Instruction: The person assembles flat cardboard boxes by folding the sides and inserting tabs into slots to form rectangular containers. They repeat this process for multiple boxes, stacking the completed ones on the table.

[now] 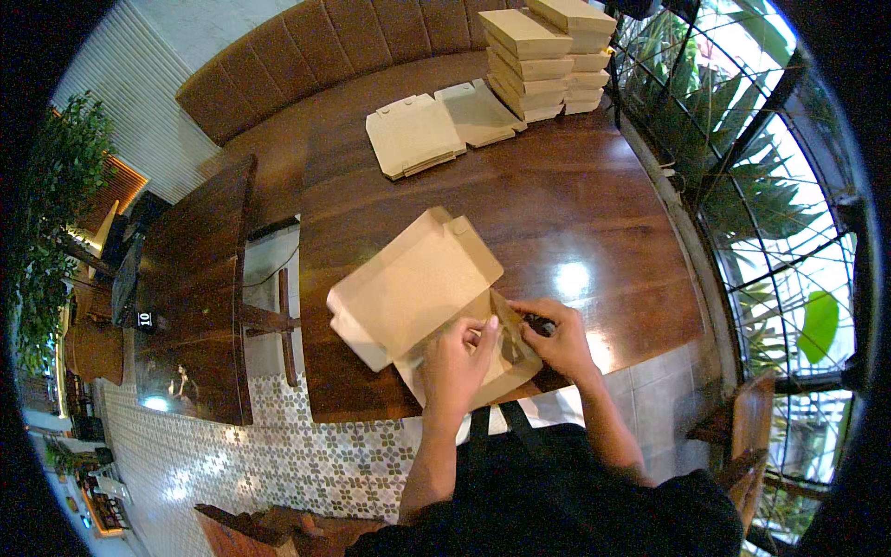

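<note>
A brown cardboard box (413, 283) lies half folded on the wooden table (557, 213) near its front edge, its lid flap standing open toward the left. My left hand (458, 365) grips the box's near wall, fingers pressing a flap inward. My right hand (557, 339) holds the box's right side, fingers curled over its edge. Both forearms come up from the lower edge.
Flat unfolded boxes (413, 135) lie at the table's far side, next to two stacks of folded boxes (548, 56). A padded bench (306, 56) runs behind. A second dark table (200, 278) stands left. A window with plants (770, 186) fills the right.
</note>
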Tool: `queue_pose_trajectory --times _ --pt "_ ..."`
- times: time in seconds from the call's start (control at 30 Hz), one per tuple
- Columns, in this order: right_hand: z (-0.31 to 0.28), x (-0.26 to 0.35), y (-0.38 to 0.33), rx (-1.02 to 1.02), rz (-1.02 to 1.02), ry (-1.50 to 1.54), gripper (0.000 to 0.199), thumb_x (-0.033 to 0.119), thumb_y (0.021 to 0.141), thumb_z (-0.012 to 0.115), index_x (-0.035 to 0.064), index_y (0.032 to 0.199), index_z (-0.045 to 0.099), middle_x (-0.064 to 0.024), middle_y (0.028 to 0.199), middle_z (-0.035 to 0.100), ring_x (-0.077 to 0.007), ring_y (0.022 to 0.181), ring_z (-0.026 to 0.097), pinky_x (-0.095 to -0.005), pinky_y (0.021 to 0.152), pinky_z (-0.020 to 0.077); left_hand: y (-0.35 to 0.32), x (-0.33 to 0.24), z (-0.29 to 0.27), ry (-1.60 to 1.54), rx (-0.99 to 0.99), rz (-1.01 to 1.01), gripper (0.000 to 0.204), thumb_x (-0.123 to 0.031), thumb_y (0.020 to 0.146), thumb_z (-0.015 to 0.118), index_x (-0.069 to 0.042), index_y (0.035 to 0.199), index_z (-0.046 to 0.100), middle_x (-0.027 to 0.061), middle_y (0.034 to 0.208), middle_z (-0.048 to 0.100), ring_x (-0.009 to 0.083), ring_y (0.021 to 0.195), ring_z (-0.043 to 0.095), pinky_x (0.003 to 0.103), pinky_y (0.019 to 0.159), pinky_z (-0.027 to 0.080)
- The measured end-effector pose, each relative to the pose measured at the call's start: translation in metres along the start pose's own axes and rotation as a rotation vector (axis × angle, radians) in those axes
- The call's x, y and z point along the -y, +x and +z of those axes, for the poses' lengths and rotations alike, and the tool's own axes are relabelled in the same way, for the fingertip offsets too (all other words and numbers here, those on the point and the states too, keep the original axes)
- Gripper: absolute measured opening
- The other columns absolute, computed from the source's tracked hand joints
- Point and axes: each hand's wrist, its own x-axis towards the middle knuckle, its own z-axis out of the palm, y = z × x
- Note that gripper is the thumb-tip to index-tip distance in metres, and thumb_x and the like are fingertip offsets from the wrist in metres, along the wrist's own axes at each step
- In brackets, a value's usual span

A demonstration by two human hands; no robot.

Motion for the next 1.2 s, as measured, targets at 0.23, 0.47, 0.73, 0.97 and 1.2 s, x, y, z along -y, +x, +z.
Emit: queue_pose_trajectory --times 0.23,0.47,0.73,0.97,1.2 --pt "0.015 0.011 -0.012 0.027 -0.028 -0.008 0.029 0.002 0.088 0.069 0.0058 0.116 0.077 -0.0144 0.106 0.078 -0.0265 0.098 0.074 -0.0376 0.09 0.0577 0.024 0.008 0.017 -0.028 0.049 -0.022 0.05 -0.04 0.101 0.067 0.003 0.076 0.067 0.0227 0.067 0.066 0.0399 0.061 0.065 0.048 0.062 0.05" --pt "0.021 0.0 -0.014 0.013 0.049 0.127 0.026 -0.001 0.093 0.069 0.0016 0.118 0.074 -0.0089 0.103 0.077 -0.0134 0.094 0.071 -0.0302 0.087 0.0567 0.026 0.024 0.01 -0.164 0.028 -0.072 0.038 -0.029 0.102 0.066 0.003 0.08 0.067 0.0174 0.071 0.07 0.0277 0.056 0.068 0.04 0.06 0.051" --pt "0.018 -0.007 -0.009 -0.023 0.193 0.366 0.023 0.004 0.092 0.074 0.0011 0.115 0.074 -0.0045 0.095 0.077 -0.0101 0.088 0.068 -0.0286 0.084 0.0553 0.003 0.021 0.003 -0.249 0.158 -0.187 0.023 -0.021 0.101 0.071 0.001 0.099 0.074 0.0068 0.074 0.072 0.0108 0.058 0.066 0.028 0.051 0.05" --pt "0.028 -0.007 -0.011 -0.067 0.312 0.584 0.024 0.004 0.095 0.075 -0.0001 0.118 0.068 -0.0031 0.098 0.074 -0.0094 0.092 0.067 -0.0262 0.084 0.0538 -0.018 0.022 0.029 -0.071 -0.061 0.078 0.016 -0.016 0.097 0.073 0.0 0.099 0.073 0.0188 0.085 0.071 0.0381 0.076 0.069 0.043 0.066 0.052" --pt "0.036 -0.013 -0.01 -0.079 0.324 0.546 0.021 0.002 0.092 0.076 0.0006 0.112 0.07 -0.0052 0.094 0.076 -0.0099 0.089 0.069 -0.0262 0.083 0.0547 -0.013 0.024 0.026 -0.065 0.018 0.01 0.022 -0.024 0.099 0.07 -0.002 0.099 0.073 0.0188 0.087 0.072 0.039 0.078 0.07 0.045 0.068 0.053"
